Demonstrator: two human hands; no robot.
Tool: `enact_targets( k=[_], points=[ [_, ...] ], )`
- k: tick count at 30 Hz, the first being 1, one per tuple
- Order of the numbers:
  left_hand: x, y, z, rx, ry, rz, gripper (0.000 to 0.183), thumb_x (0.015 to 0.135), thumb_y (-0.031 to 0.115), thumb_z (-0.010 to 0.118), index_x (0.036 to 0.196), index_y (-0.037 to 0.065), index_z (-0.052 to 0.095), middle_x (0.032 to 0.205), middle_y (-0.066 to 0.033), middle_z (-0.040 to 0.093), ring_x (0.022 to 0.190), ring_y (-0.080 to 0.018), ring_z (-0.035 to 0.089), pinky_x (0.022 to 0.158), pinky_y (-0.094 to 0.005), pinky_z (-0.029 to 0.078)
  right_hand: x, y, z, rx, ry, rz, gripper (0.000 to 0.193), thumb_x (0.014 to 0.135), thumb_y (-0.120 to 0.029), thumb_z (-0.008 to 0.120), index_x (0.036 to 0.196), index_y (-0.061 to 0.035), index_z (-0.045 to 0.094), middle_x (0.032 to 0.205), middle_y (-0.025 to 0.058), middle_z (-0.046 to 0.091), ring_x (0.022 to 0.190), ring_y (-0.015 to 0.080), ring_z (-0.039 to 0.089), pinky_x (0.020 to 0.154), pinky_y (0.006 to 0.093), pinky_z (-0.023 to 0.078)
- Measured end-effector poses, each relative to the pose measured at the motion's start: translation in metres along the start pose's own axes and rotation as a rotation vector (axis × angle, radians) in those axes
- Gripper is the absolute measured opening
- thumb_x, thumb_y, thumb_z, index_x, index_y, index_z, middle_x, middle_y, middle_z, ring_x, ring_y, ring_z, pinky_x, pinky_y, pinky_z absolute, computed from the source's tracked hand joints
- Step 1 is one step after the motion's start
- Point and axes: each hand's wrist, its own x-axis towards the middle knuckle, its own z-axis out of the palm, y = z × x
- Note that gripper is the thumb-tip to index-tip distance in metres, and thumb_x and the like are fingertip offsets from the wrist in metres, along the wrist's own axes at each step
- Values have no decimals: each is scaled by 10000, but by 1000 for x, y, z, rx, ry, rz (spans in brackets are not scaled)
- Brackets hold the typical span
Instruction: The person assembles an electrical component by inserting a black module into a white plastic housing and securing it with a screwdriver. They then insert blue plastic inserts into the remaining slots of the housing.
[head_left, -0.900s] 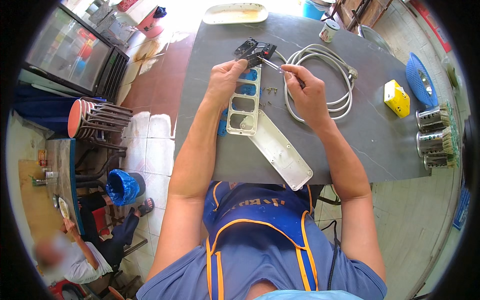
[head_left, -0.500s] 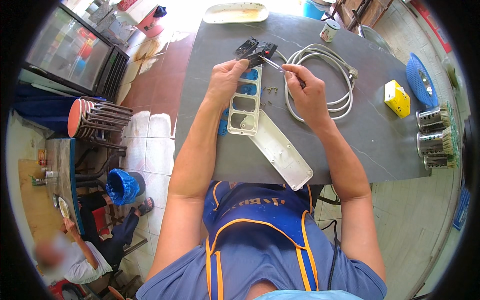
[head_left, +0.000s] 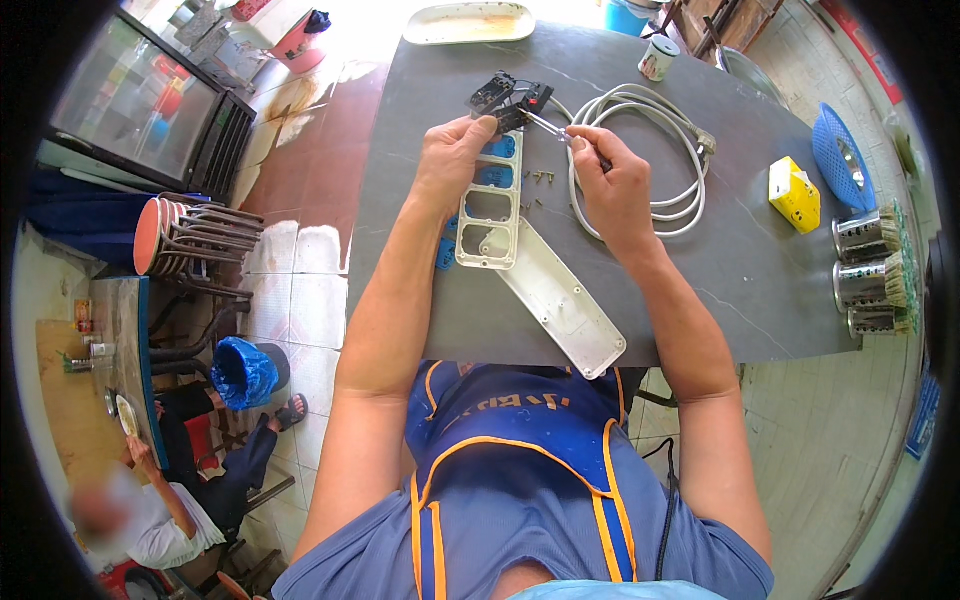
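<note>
Smooth marble-look table [head_left: 740, 290], kinda matt plastic frame [head_left: 487, 222] and cover [head_left: 572, 308], shiny metal screwdriver shaft [head_left: 543, 123], glossy metal cups [head_left: 862, 286], plus a cloth apron [head_left: 500, 418].

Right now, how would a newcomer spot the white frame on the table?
Over the grey table, find the person's left hand. Just to its right, running toward the person, lies the white frame, its near end by a white shell. Its row of large squarish openings sets it apart; the shell has none.
</note>
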Motion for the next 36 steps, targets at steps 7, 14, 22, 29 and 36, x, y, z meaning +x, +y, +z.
enact_targets(
  k=[7, 14, 22, 29, 36],
  points=[
    [-2, 1, 2, 48, 27, -2, 284, 990, 282, 670, 1005, 3, 718, 873, -28, 693, 709, -97, 653, 616, -252, 578, 1, 0, -1, 51, 4, 57, 224, 976, -114, 584, 1082, 35, 714, 709, -45, 555, 617, 20, 432, 527, 225, 332],
    [1, -1, 0, 53, 28, 13, 283, 982, 288, 683, 984, 7, 721, 862, -21, 685, 701, -94, 648, 606, -255, 574, 4, 6, -4, 103, -24, 67, 201, 976, -85, 585, 1089, 9, 722, 715, -78, 529, 603, 1, 388, 523, 209, 299],
    [0, 1, 2, 67, 101, -11, 254, 980, 225, 669, 954, -19, 734, 826, -24, 678, 647, -88, 615, 549, -257, 542, 10, -10, -31, 19, -87, -33, 187, 950, -32, 617, 1102, -9, 724, 729, -85, 505, 626, -4, 367, 536, 195, 285],
    [2, -1, -3, 63, 68, -14, 251, 982, 220, 669, 948, -21, 733, 823, -24, 682, 642, -90, 615, 530, -256, 531, 19, -1, -36, -66, -208, -112, 184, 938, -13, 626, 1093, -9, 725, 749, -69, 541, 646, 0, 406, 546, 201, 326],
    [-2, 5, 1, 8, 35, -25, 239, 993, 207, 656, 969, -22, 719, 825, -32, 683, 646, -91, 616, 533, -261, 532, 27, 0, -40, -103, -248, -117, 186, 944, -13, 615, 1095, -4, 723, 755, -54, 553, 652, 11, 420, 555, 202, 340]
  ],
)
